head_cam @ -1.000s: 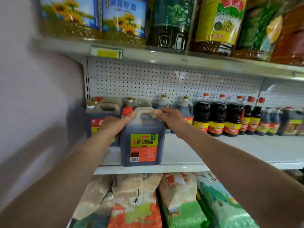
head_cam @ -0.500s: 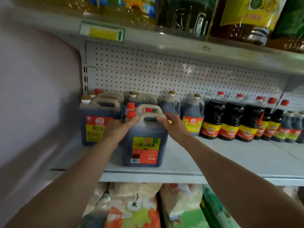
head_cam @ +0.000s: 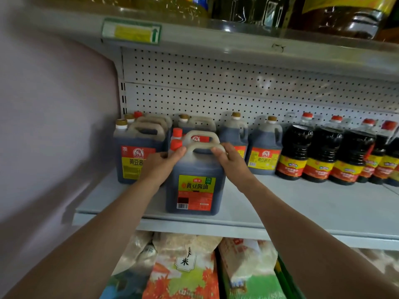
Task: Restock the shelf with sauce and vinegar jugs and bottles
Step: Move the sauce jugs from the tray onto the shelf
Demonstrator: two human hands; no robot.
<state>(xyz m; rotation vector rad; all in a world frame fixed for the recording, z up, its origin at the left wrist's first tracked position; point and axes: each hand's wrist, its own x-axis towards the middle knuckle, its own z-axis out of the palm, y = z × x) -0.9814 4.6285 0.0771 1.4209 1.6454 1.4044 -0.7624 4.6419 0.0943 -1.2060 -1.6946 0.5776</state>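
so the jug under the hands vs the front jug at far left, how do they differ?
The held jug stands near the shelf front edge; the left jug sits further back. The held jug's cap is red; the left jug's is white and gold. The left hand and right hand touch the held jug; nothing touches the left jug. Both are upright, dark-filled, with red-and-yellow labels.

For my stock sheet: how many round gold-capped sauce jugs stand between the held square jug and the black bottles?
2: one round gold-capped sauce jug behind the right hand, another beside the black bottles; more may hide behind.
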